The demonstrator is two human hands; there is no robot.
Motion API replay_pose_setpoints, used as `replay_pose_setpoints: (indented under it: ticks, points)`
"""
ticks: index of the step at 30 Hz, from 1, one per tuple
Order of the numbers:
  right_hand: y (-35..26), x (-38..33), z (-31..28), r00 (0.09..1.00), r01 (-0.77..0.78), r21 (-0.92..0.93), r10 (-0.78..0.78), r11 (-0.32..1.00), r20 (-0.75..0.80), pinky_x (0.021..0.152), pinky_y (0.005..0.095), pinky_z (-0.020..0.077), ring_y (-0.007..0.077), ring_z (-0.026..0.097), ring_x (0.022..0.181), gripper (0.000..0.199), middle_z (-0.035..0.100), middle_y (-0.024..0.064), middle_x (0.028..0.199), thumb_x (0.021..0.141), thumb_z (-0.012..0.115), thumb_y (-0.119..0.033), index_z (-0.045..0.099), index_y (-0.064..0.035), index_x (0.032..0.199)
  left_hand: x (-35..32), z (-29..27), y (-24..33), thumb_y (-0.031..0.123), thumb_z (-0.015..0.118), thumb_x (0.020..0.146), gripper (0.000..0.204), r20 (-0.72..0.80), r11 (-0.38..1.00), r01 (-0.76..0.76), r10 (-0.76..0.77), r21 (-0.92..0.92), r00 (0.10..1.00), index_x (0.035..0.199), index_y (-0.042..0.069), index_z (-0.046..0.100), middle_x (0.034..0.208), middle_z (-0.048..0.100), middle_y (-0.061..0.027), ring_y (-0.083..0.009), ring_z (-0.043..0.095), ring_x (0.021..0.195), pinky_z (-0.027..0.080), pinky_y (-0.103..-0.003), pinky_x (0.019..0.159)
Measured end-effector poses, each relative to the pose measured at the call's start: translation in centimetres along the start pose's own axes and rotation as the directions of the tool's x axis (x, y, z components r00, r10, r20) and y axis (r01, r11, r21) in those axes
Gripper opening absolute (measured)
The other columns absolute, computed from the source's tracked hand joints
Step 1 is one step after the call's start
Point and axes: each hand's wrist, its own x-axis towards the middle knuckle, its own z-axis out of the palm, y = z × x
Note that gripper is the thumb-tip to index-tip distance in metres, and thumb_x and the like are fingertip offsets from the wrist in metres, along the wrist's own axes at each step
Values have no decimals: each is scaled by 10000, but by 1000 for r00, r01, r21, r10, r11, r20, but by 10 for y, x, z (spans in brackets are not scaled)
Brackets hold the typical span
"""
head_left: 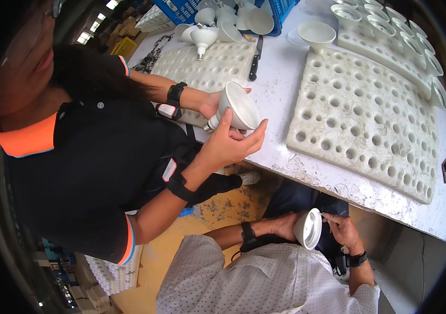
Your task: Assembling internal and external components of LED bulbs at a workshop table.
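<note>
Pale grey shirt cloth (pixel 265 282) with small dark dots fills the lower middle, nearest the camera, and the wearer's two forearms reach forward from it, each with a black wristband. Below the front edge of the white table (pixel 272 65), over the wearer's lap, the left hand (pixel 287 226) is closed around the outer left wall of a white lamp cup (pixel 313 230), whose open round mouth is tipped toward the right. Beside that mouth the right hand (pixel 342 230) has its fingers bent and their tips close at the upper rim; I cannot tell whether they pinch something small or only touch the edge. On the table just ahead lies a large white foam board (pixel 364 128) with rows of round holes, one white cup (pixel 316 35) at its far left corner. Behind it, a second foam board (pixel 359 44) bears many more cups. To the left, a co-worker in a black shirt (pixel 92 172) with an orange collar holds a white lamp (pixel 241 107) with a screw base between both hands. Past them are another holed board (pixel 223 63), a black-handled knife (pixel 254 68) and a blue crate (pixel 285 15) with white lamp pieces.
</note>
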Motion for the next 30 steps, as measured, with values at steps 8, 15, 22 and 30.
replay_pose_setpoints:
  ticks: [8, 15, 22, 30]
  points:
    - [22, 2, 17, 981, -78, 184, 108, 980, -163, 630, 229, 473, 67, 556, 683, 324, 644, 36, 755, 764, 714, -78, 628, 50, 1048, -1, 3, -7, 263, 847, 568, 869, 21, 999, 42, -41, -10, 999, 1244, 29, 353, 1078, 602, -156, -270, 608, 989, 490, -376, 873]
    - [25, 21, 36, 963, 101, 320, -12, 942, -270, 632, 223, 454, 79, 547, 687, 105, 616, 14, 746, 727, 742, -32, 667, 0, 795, -2, 1, 1, 211, 834, 545, 827, 1, 997, -74, 74, -2, 997, 1223, 20, 400, 1100, 588, -170, -285, 595, 1014, 480, -371, 876]
    - [11, 18, 32, 910, 197, 462, 14, 864, -414, 625, 228, 447, 93, 552, 674, 26, 604, 28, 745, 783, 676, -19, 679, 7, 779, 5, -1, 8, 314, 844, 558, 933, 42, 999, -49, 49, 1, 998, 1290, 28, 341, 1157, 569, -169, -255, 576, 1056, 460, -354, 919]
    - [-17, 8, 15, 806, 405, 146, -276, 903, -524, 585, 214, 421, 61, 492, 627, 81, 564, 7, 683, 844, 603, -37, 589, 0, 773, 13, -7, 35, 255, 825, 563, 841, 59, 999, -49, 48, 14, 997, 1246, 44, 382, 1130, 580, -174, -291, 596, 1024, 479, -367, 885]
